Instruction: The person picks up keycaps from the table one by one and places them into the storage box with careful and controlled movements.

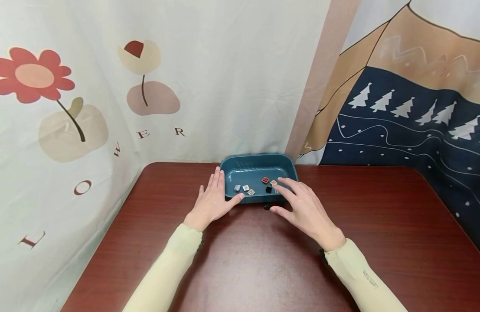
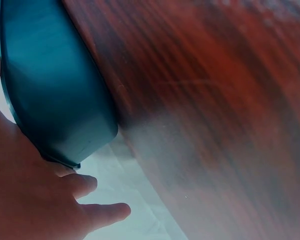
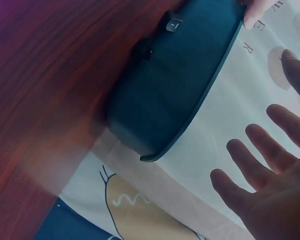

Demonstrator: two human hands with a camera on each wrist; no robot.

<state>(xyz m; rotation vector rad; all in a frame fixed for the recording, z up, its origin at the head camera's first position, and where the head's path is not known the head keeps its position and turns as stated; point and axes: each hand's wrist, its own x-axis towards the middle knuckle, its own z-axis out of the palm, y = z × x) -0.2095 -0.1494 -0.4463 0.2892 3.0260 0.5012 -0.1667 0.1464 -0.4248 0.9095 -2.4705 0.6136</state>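
A dark teal rectangular tray (image 1: pixel 259 161) stands at the table's back edge. Inside lie several small square pieces that look like keycaps, among them a red one (image 1: pixel 265 180), a white one (image 1: pixel 246 188) and a black one (image 1: pixel 269 190). My left hand (image 1: pixel 212 201) rests at the tray's left end, fingers straight along the side and thumb at the front rim. Over the front right corner hovers my right hand (image 1: pixel 304 208), fingers spread and holding nothing. Two dark keycap-like pieces sit close against the tray's front, one showing a pale mark (image 3: pixel 173 24).
The brown wooden table (image 1: pixel 255 268) stretches in front of the tray and to both sides. Behind it hangs a pale curtain (image 1: pixel 232 86) with flower prints. A navy and tan printed cloth (image 1: pixel 400 108) hangs at the right.
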